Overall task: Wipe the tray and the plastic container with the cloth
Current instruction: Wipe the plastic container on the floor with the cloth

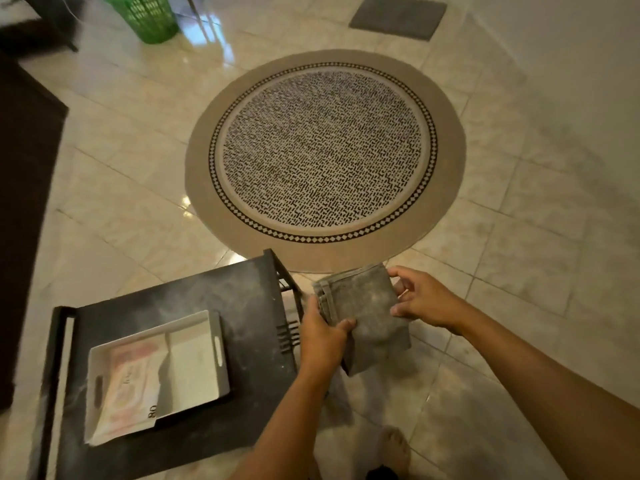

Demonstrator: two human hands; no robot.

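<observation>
both hands [322,336] [424,299] gripping folded cloth [367,313]

Container [194,355] on tray [249,306], packet [128,379] inside it, cloth [367,313] right of tray, rug [325,157] beyond.

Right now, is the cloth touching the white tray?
No, the grey cloth is held in the air by the left hand and the right hand, to the right of the white tray.
</observation>
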